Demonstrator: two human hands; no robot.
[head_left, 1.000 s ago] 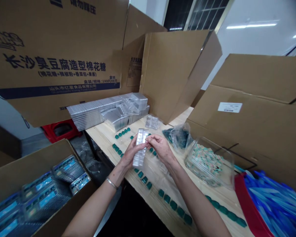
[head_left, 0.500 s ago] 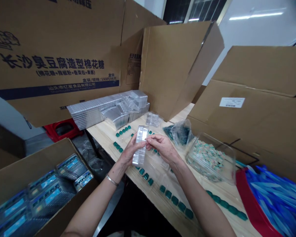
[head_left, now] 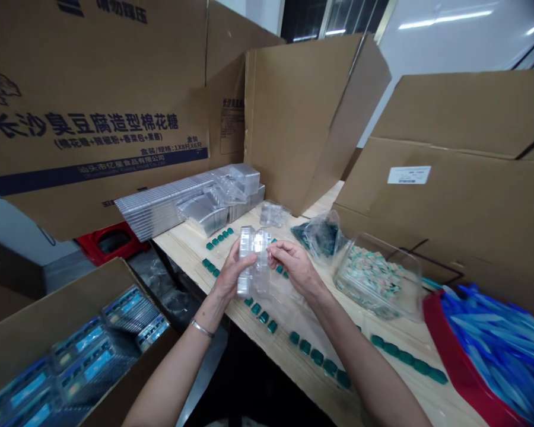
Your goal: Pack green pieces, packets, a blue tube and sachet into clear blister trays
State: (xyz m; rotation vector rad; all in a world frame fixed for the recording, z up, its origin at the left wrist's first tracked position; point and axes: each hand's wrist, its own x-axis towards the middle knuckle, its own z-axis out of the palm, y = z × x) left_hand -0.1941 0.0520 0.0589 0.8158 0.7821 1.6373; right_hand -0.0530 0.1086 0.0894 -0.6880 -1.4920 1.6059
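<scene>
My left hand is closed around a small stack of clear plastic blister trays, its thumb lying across their front. At their right edge, my right hand pinches one clear tray, which stands partly spread away from the others like an opened leaf. Below and around the hands, rows of dark green pieces sit in clear trays on the wooden table. Another short green row lies beyond my left hand.
Nested clear trays are piled at the back left. A bag of dark green pieces and a clear bin of small packets stand right. Blue items fill a red container. Cardboard boxes wall the back; an open carton holds packs.
The trays between my hands have parted: the right one now swings out to the right of the stack, with my right fingers on its edge. The view has shifted slightly.
</scene>
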